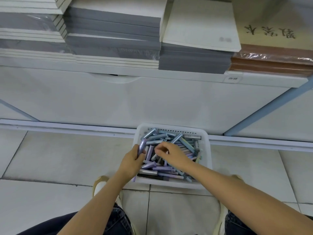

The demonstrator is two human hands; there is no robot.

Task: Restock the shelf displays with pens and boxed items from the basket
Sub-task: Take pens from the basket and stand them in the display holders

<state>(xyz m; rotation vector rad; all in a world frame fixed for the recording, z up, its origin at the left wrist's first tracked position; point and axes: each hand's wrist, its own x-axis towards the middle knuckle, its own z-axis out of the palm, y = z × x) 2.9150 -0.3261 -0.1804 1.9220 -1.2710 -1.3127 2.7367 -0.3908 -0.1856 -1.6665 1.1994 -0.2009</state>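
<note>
fingers [142, 154] of the left hand [133, 161] are wrapped round a glittery lilac pen [142, 146], its long axis pointing up and away from the wrist. just beside it, the right hand [171, 154] bends its fingers [158, 150] down into the pile; whether they pinch anything i cannot tell. loose pens [162, 168] lie directly beneath, criss-crossed, nearer the right hand: slim smooth cylinders in lilac, steel blue and grey. they fill a white slotted plastic basket [209, 155] on the tiled floor [67, 158], below the shelf [169, 77].

White basket [207, 150] on floor, heaped with pastel pens [184, 146]
</note>
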